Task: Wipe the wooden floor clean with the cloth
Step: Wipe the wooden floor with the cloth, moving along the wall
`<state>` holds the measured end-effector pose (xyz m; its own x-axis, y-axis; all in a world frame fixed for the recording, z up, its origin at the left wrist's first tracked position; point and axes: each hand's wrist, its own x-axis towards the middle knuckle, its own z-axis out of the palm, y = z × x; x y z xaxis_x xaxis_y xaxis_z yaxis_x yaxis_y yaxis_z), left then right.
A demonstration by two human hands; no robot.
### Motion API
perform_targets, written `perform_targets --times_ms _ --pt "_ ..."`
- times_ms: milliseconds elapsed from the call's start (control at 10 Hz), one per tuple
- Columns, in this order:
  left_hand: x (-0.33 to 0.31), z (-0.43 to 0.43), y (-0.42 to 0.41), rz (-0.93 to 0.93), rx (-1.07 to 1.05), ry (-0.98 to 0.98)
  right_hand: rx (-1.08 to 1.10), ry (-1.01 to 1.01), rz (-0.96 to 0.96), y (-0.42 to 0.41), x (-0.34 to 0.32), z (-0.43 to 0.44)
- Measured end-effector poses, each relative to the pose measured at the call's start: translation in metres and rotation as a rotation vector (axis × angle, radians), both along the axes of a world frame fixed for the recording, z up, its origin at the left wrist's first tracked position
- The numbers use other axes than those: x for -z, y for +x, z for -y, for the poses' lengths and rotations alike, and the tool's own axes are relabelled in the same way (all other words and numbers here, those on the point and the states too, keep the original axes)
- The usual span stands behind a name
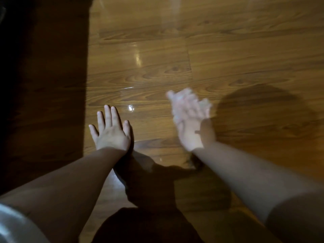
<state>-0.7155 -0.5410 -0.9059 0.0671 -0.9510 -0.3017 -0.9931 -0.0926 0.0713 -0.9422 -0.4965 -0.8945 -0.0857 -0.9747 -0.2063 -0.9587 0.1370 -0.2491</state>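
Note:
The wooden floor [157, 71] is glossy brown planks with bright reflections near the middle. My left hand [110, 132] lies flat on it, palm down, with the fingers straight and spread. My right hand [189, 118] is raised just over the floor to the right. It is smeared by motion blur, its fingers look extended, and I make out nothing held in it. No cloth shows anywhere in view.
A very dark strip [43, 85], either shadow or furniture, covers the whole left side. A rounded dark shadow [263, 109] falls on the planks to the right of my right hand. A pale curved object [12, 227] sits in the bottom left corner. My own shadow darkens the near floor.

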Motion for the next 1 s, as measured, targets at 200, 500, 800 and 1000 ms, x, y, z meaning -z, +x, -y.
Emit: perform_targets --times_ms 200,500,800,1000 --pt "-0.005 0.003 -0.001 0.005 -0.002 0.046 -0.403 -0.092 -0.016 -0.065 -0.004 -0.017" --pt "-0.002 0.002 -0.001 0.009 -0.005 0.038 0.566 -0.022 0.02 -0.084 -0.009 -0.007" --pt "-0.001 0.004 0.001 0.006 0.005 0.055 -0.332 -0.184 0.11 -0.041 -0.01 -0.044" --pt "-0.002 0.004 0.005 0.004 0.037 0.076 0.521 -0.047 -0.062 -0.152 -0.012 -0.024"
